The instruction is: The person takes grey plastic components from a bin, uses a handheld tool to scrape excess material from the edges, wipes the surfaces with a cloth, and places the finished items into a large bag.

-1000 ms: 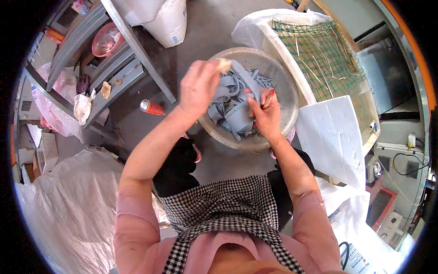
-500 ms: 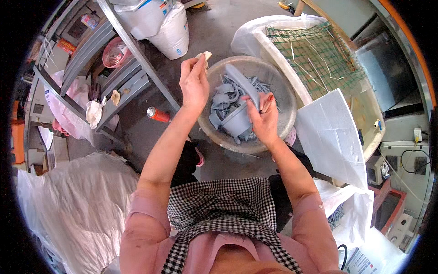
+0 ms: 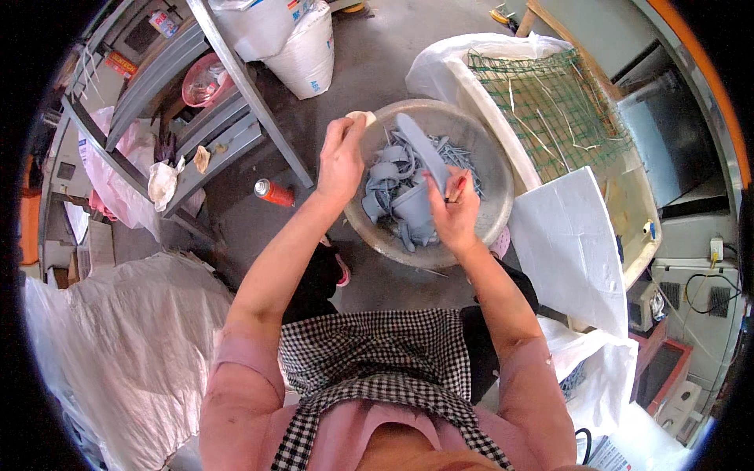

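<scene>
My left hand (image 3: 341,161) is closed on a small cream-coloured cloth or wad (image 3: 363,118), above the left rim of a wide round basin (image 3: 499,161). Over the basin, my right hand (image 3: 455,210) grips a blue-grey plastic dipper (image 3: 425,147), its long flat handle pointing up and left. Its cup-shaped part blends with the pieces below, so its outline is hard to make out. A small brownish thing with red on it shows between the right fingers; its kind is unclear. Blue-grey plastic scraps (image 3: 383,177), curved and thin, lie inside the basin.
A white tub (image 3: 463,82) with green netting (image 3: 534,102) stands right of the basin, with a white foam sheet (image 3: 573,243) leaning beside it. To the left are a metal rack (image 3: 251,106), a red spray can (image 3: 274,192) and white sacks (image 3: 302,59). Plastic sheeting (image 3: 129,337) covers something lower left.
The view has shifted slightly. My left hand has turned, and the cream wad now lies flatter near the basin rim. The dipper has tilted a little in my right hand.
</scene>
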Motion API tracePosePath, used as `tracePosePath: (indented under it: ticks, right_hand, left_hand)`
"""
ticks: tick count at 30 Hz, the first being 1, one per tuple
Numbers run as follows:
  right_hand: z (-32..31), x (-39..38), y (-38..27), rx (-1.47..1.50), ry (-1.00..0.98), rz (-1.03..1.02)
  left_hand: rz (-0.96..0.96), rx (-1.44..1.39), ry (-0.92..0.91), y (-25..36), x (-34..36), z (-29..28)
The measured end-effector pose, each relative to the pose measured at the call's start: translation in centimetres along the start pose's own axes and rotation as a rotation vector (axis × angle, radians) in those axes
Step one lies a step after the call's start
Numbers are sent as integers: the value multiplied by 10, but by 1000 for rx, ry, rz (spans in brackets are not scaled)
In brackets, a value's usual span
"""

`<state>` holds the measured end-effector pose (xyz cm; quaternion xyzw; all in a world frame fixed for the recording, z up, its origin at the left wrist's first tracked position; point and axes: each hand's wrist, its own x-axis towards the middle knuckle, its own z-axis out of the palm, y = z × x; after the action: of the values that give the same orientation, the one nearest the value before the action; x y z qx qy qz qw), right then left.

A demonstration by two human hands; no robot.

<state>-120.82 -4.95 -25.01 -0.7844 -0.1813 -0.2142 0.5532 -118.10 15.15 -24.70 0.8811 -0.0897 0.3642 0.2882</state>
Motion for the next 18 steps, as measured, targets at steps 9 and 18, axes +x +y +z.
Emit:
tracePosePath:
  ticks: [9,18]
  right_hand:
    - [-1,-5,-1,-33,-114,20]
    - [16,-4,-3,22,-80,180]
  left_hand:
    - [306,-89,1,52,-12,-5]
    - [-179,94,-115,-68,-12,4]
